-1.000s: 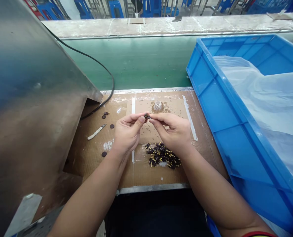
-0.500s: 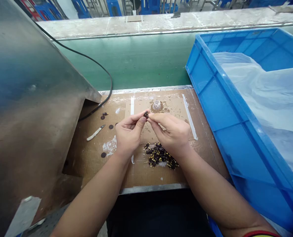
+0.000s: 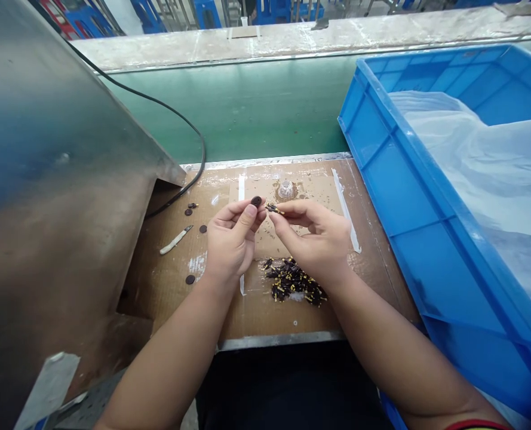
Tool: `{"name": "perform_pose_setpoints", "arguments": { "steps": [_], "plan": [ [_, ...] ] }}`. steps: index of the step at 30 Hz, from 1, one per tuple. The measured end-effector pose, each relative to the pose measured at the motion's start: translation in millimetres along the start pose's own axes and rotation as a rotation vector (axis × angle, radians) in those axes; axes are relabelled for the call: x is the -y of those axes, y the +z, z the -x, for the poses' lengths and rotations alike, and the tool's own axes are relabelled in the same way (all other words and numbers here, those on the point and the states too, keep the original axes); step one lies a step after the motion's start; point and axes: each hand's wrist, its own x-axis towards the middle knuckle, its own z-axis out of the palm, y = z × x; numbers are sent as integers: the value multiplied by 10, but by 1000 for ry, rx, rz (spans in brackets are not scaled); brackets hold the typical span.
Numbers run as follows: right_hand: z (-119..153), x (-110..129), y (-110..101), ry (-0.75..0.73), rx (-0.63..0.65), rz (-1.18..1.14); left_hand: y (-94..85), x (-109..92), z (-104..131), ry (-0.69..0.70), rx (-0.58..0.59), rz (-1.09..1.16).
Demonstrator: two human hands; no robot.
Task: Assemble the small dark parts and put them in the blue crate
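My left hand (image 3: 233,236) is closed, pinching a small dark round disc (image 3: 256,202) between thumb and fingers. Close beside it, my right hand (image 3: 316,236) is closed on a small black part with yellow ends (image 3: 274,208). The disc and the part are apart. Below my right hand lies a pile of similar black and yellow parts (image 3: 294,280), partly covered by the wrist. Beyond my hands a small clear plastic cup (image 3: 285,189) stands on a taped cardboard sheet (image 3: 314,185). Several loose dark discs (image 3: 190,279) lie to the left.
A knife with a pale handle (image 3: 175,240) lies on the left of the cardboard-covered table (image 3: 166,292). A metal housing (image 3: 68,197) and a black cable (image 3: 157,101) border the left. On the right stands a blue crate (image 3: 408,197) holding white sheeting (image 3: 480,155). A green belt (image 3: 265,113) runs behind.
The disc and the black and yellow part were together between my fingertips; now they are apart. My right hand has drawn slightly right, and the disc in my left hand shows its flat face.
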Motion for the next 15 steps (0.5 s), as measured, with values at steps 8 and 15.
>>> {"name": "perform_pose_setpoints", "arguments": {
  "steps": [8,15],
  "plan": [
    [-54,-39,27,205,31,-291,-23,-28,-15,-164,42,152],
    [-77,-83,8,327,57,-367,-19,-36,-2,-256,25,176]
  ]
}}
